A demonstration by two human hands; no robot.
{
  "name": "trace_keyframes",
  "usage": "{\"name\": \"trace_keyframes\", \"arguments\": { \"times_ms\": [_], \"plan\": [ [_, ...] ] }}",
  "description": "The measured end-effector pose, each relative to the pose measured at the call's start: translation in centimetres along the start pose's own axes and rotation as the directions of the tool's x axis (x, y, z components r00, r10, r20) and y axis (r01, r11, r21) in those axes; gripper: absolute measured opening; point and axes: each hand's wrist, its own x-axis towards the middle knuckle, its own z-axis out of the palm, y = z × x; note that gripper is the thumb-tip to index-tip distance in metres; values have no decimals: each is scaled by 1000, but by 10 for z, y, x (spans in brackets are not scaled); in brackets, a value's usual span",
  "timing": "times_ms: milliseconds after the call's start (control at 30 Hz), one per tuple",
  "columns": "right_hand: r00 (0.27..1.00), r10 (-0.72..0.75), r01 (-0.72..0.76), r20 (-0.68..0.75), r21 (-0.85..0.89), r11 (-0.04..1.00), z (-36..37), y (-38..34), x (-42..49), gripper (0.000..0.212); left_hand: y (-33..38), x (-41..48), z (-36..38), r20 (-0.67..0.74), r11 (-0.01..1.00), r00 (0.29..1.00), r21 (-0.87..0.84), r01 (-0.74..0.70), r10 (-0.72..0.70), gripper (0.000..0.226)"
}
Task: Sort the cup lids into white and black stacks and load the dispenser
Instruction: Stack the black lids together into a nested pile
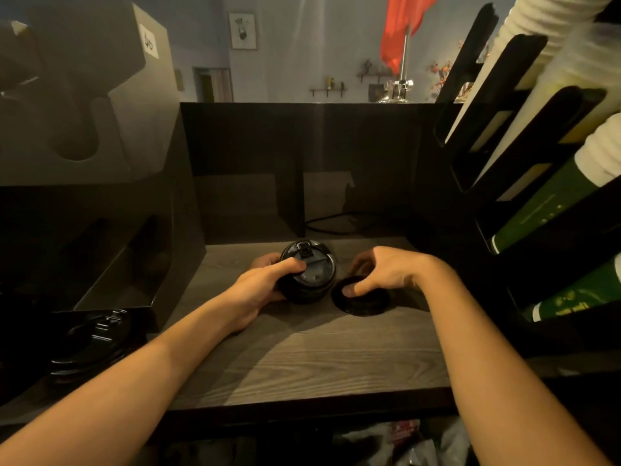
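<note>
While the left hand (265,284) curls its grip round a stack of black lids (309,270) near the back edge of the tabletop (319,358), the right hand (379,270) pinches one flat black lid (368,303) just beside it.

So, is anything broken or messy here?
Nothing looks broken or spilled. The left hand grips a neat stack of black lids, and the right hand grips one loose black lid lying flat on the counter beside the stack.
</note>
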Motion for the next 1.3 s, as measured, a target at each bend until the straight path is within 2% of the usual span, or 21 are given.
{"name": "trace_keyframes", "arguments": {
  "times_ms": [133, 267, 333, 400, 533, 600, 700, 833, 900, 1000, 1133, 1200, 1300],
  "plan": [
    [992, 49, -56, -119, -58, 997, 8, 0, 7, 72, -1, 2, 1, -70, 1000, 998, -25, -5, 3, 34],
    [998, 33, -35, -54, -46, 998, 5, 2, 4, 73, -1, 3, 0, -150, 999, 988, -28, -30, 25, 35],
    [997, -26, 24, -75, -36, 999, 6, 0, 3, 72, -1, 2, -1, -165, 998, 985, -13, -62, 59, 31],
    [987, -101, 109, -129, 59, 992, 11, -5, 4, 72, 0, 2, -3, -191, 993, 975, 17, -113, 114, 29],
    [926, -266, 323, -267, 199, 925, 19, -16, 8, 77, 1, 3, -14, -289, 988, 944, 49, -149, 157, 47],
    [892, -295, 398, -343, 282, 873, 19, -20, 6, 75, 1, 4, -17, -314, 986, 935, 75, -151, 167, 54],
    [867, -287, 444, -407, 372, 815, 18, -22, 5, 62, 4, -1, -15, -284, 987, 945, 47, -154, 161, 61],
    [850, -348, 492, -395, 359, 793, 20, -24, 6, 55, 5, -4, -11, -197, 991, 971, 4, -137, 136, 89],
    [850, -374, 498, -371, 335, 800, 23, -25, 7, 60, 6, -6, -9, -156, 988, 976, 0, -154, 152, 78],
    [809, -386, 529, -443, 263, 807, 25, -28, 8, 72, 9, -10, -7, -103, 985, 979, 11, -173, 173, 66],
    [740, -389, 586, -549, 242, 773, 24, -34, 4, 60, 9, -11, -6, -44, 984, 983, 28, -175, 176, 62],
    [737, -424, 604, -526, 233, 762, 25, -36, 2, 58, 8, -11, -7, -6, 985, 985, 39, -171, 171, 65],
    [773, -468, 590, -428, 216, 778, 29, -37, 3, 55, 5, -8, -9, 19, 984, 986, 72, -166, 165, 76]
  ]
}}
